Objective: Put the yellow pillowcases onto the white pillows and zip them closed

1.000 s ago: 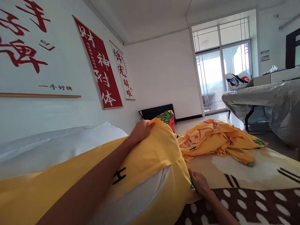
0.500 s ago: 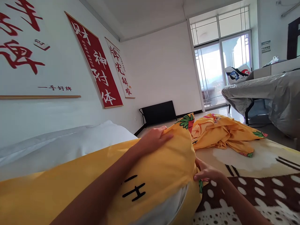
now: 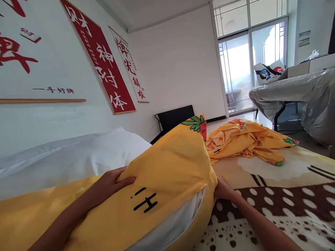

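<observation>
A yellow pillowcase with "Hi" lettering and a carrot print at its raised far corner lies over a white pillow, which shows through the opening at the near right side. My left hand is closed on the upper side of the pillowcase, a fold of cloth between thumb and fingers. At the right edge, by the opening, my right hand grips the pillowcase; its fingertips are hidden behind the cloth.
Crumpled yellow bedding lies on the patterned blanket ahead to the right. White bedding lies along the left wall. A plastic-covered table holds boxes at right. A black panel leans by the far wall.
My left hand has drawn back to the left along the pillowcase and now pinches its cloth. The right hand has closed on the edge, and the carrot corner stands higher.
</observation>
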`<control>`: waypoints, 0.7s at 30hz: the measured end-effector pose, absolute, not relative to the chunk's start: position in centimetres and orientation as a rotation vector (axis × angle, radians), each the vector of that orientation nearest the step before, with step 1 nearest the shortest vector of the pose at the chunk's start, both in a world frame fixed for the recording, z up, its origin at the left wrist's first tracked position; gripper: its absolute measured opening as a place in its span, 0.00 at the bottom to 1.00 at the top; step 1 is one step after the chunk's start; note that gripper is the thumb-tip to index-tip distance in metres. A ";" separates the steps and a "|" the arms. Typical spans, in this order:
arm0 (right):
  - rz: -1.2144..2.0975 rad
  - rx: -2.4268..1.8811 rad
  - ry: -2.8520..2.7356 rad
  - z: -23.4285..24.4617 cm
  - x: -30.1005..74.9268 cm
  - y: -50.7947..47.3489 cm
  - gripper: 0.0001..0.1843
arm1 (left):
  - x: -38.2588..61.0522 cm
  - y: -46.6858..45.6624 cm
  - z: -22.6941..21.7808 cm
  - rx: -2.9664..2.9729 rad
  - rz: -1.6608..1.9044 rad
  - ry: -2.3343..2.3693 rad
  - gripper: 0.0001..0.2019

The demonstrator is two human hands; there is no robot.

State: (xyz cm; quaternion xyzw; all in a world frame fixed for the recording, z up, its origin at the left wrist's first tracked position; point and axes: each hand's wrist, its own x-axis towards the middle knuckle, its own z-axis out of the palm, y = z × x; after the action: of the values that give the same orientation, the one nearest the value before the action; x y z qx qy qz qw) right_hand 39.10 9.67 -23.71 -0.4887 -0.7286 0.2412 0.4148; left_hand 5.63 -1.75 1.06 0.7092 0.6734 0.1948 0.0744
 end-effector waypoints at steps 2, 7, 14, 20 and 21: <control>0.521 -1.292 -1.861 -23.6 39.2 9.6 0.04 | 5.9 -1.3 1.8 2.178 0.473 2.016 0.23; 0.351 -1.464 -1.836 -23.7 40.6 10.1 0.03 | 7.2 -1.1 5.4 2.119 0.743 2.079 0.23; -0.097 -1.040 -1.573 -16.8 39.4 5.7 0.10 | 8.0 -2.0 7.3 1.992 0.722 2.137 0.22; -0.188 -0.582 -2.354 -14.6 35.0 0.0 0.07 | 7.8 -2.3 4.8 2.196 0.415 2.304 0.24; -0.186 -0.613 -2.396 -14.9 34.8 0.1 0.07 | 7.3 -2.5 4.7 2.162 0.369 2.375 0.25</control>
State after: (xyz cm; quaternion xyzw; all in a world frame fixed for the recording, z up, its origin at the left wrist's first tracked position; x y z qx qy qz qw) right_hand 34.81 0.07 -14.89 -0.2337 -0.9137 -0.0708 0.3248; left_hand 7.28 -2.52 4.65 0.6681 0.7339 0.1139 -0.0454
